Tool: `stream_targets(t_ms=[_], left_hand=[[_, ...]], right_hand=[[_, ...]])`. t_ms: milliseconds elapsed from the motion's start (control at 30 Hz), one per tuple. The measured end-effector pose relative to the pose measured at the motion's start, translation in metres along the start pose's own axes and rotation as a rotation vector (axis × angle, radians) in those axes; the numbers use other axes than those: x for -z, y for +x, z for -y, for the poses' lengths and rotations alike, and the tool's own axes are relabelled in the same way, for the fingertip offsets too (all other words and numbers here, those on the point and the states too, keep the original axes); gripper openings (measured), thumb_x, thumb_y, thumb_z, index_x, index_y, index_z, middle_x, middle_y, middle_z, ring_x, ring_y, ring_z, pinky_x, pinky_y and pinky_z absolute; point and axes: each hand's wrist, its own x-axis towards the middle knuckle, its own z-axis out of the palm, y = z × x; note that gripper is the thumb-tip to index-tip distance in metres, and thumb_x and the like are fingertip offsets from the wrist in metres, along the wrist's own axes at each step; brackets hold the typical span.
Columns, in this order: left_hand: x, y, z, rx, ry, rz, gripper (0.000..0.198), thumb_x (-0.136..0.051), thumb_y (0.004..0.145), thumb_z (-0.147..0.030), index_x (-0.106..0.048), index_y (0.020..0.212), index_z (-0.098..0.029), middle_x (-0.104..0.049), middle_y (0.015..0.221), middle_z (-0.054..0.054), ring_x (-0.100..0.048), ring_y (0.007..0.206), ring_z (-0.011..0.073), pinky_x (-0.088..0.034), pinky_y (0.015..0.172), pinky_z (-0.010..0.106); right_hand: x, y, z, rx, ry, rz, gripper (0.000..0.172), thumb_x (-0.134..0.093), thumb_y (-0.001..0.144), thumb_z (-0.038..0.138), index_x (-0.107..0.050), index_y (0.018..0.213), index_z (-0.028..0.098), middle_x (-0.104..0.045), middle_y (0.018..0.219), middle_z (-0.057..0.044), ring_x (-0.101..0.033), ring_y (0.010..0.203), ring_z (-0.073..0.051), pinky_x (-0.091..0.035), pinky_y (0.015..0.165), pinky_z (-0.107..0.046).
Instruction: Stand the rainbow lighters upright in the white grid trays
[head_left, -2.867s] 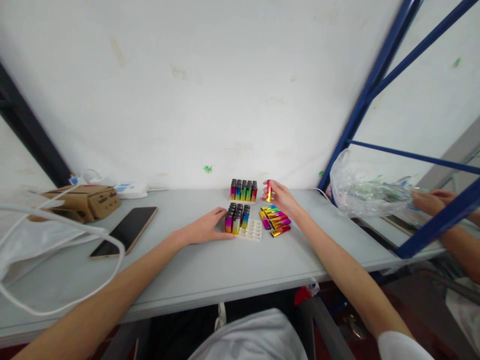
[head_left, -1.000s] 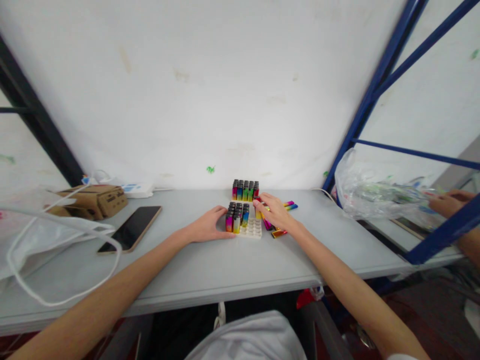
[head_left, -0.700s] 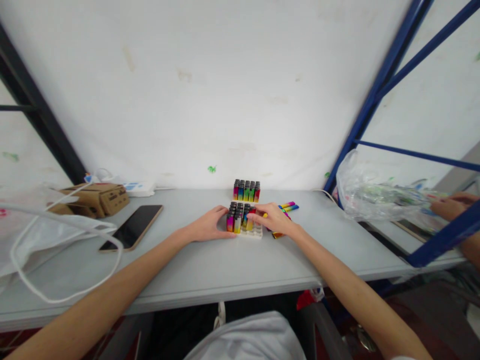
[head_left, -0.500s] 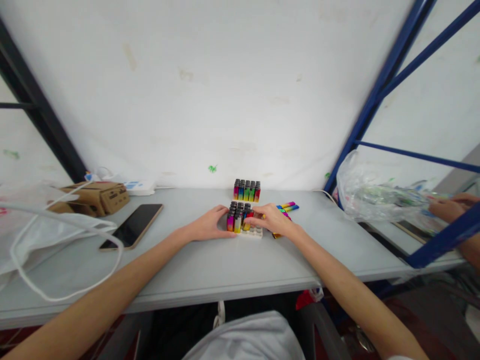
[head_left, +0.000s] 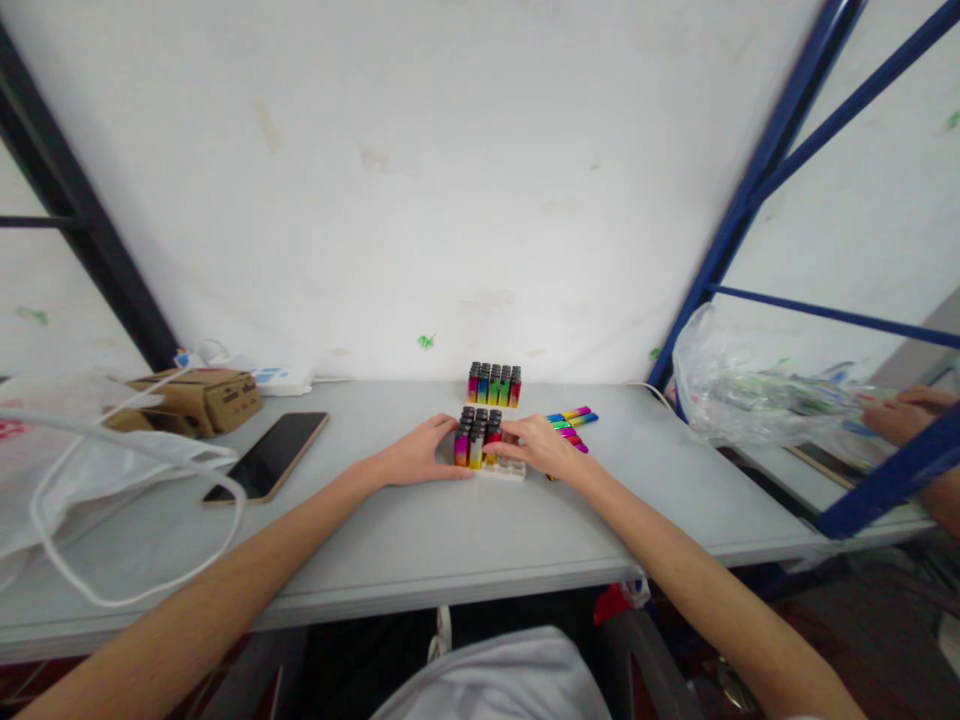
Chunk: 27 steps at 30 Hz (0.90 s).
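Observation:
Upright colourful lighters with black tops [head_left: 469, 445] fill the left part of a small white holed tray [head_left: 510, 469] in front of me. My left hand [head_left: 416, 454] curves round the tray's left end, thumb along the front edge and fingers behind. My right hand [head_left: 538, 447] pinches a red-and-yellow lighter [head_left: 493, 440], which stands upright in the tray beside the others. The right fingers partly hide it and the tray's right side. Loose shiny lighters [head_left: 574, 428] lie on the table beyond my right hand.
A second full rack of lighters [head_left: 495, 386] stands behind, near the wall. On the left are a phone [head_left: 270, 456], a cardboard box [head_left: 206, 400] and a white cable [head_left: 238, 520]. At right, another person's hands [head_left: 900, 415] hold a clear plastic bag [head_left: 720, 390] past a blue post [head_left: 739, 210].
The red-and-yellow lighter in my right fingers has gone from tilted to upright and sits lower in the tray. My left hand keeps its place; the view has shifted slightly.

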Motion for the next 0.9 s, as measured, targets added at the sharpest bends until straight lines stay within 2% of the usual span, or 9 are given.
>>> stream_targets(t_ms=[133,233,367,467,533,600,667,733,900], left_hand=[[0.0,0.0,0.0,-0.004,0.008,0.0,0.071,-0.079,0.075,-0.068,-0.064,0.126,-0.021,-0.064,0.124,0.012,-0.063,0.115,0.0342,-0.05,0.106,0.048],[0.001,0.0,-0.001,0.006,0.021,0.011,0.072,-0.078,0.075,-0.07,-0.063,0.126,-0.02,-0.065,0.122,0.012,-0.063,0.115,0.0346,-0.05,0.105,0.048],[0.002,0.0,-0.002,0.021,0.02,0.023,0.074,-0.077,0.076,-0.07,-0.062,0.127,-0.018,-0.064,0.125,0.013,-0.063,0.117,0.0357,-0.049,0.107,0.048],[0.003,0.001,-0.002,0.03,0.03,0.032,0.076,-0.076,0.075,-0.072,-0.062,0.126,-0.017,-0.063,0.127,0.014,-0.063,0.117,0.0365,-0.049,0.108,0.048],[0.003,0.001,-0.002,0.03,0.037,0.033,0.076,-0.075,0.075,-0.073,-0.062,0.126,-0.018,-0.063,0.126,0.014,-0.063,0.117,0.0366,-0.05,0.107,0.048],[0.003,0.001,-0.003,0.033,0.041,0.036,0.077,-0.075,0.075,-0.074,-0.062,0.126,-0.018,-0.063,0.125,0.013,-0.064,0.115,0.0367,-0.05,0.106,0.049],[0.004,0.001,-0.003,0.038,0.039,0.04,0.078,-0.075,0.074,-0.074,-0.062,0.126,-0.017,-0.063,0.124,0.014,-0.064,0.115,0.0368,-0.05,0.106,0.048],[0.004,0.001,-0.003,0.039,0.036,0.042,0.078,-0.075,0.075,-0.074,-0.062,0.126,-0.017,-0.063,0.126,0.014,-0.063,0.116,0.0367,-0.05,0.107,0.047],[0.004,0.0,-0.004,0.029,0.03,0.039,0.077,-0.075,0.076,-0.073,-0.062,0.127,-0.017,-0.063,0.127,0.014,-0.063,0.117,0.0362,-0.05,0.107,0.046]], right_hand=[[-0.001,0.001,0.003,-0.044,-0.025,0.023,0.048,-0.062,0.095,0.062,-0.063,0.067,0.023,-0.06,0.057,0.0,-0.047,0.05,-0.014,-0.03,0.054,-0.026],[0.007,0.002,0.005,-0.081,-0.059,0.008,0.05,-0.067,0.091,0.062,-0.063,0.063,0.021,-0.057,0.055,0.001,-0.044,0.05,-0.013,-0.028,0.055,-0.026],[0.034,-0.005,-0.012,-0.137,-0.14,-0.063,0.051,-0.048,0.104,0.055,-0.067,0.071,0.02,-0.062,0.062,0.0,-0.05,0.056,-0.015,-0.035,0.061,-0.027],[0.055,-0.018,-0.045,-0.197,-0.27,-0.126,0.038,-0.046,0.106,0.043,-0.074,0.094,0.019,-0.073,0.087,-0.007,-0.063,0.077,-0.02,-0.046,0.078,-0.031],[0.062,-0.028,-0.069,-0.223,-0.331,-0.068,0.029,-0.054,0.101,0.034,-0.073,0.115,0.016,-0.073,0.114,-0.015,-0.066,0.103,-0.025,-0.047,0.095,-0.036],[0.063,-0.036,-0.089,-0.312,-0.391,0.022,0.035,-0.058,0.098,0.028,-0.069,0.127,0.013,-0.07,0.125,-0.02,-0.064,0.114,-0.028,-0.046,0.102,-0.04],[0.061,-0.039,-0.1,-0.327,-0.396,0.116,0.033,-0.055,0.099,0.026,-0.071,0.125,0.014,-0.071,0.124,-0.019,-0.063,0.117,-0.029,-0.045,0.105,-0.042],[0.058,-0.037,-0.105,-0.294,-0.37,0.158,0.026,-0.055,0.099,0.025,-0.075,0.113,0.016,-0.074,0.118,-0.017,-0.063,0.115,-0.027,-0.045,0.105,-0.04],[0.057,-0.034,-0.102,-0.296,-0.307,0.13,0.017,-0.062,0.096,0.029,-0.07,0.102,0.016,-0.073,0.104,-0.012,-0.066,0.096,-0.023,-0.049,0.09,-0.033]])
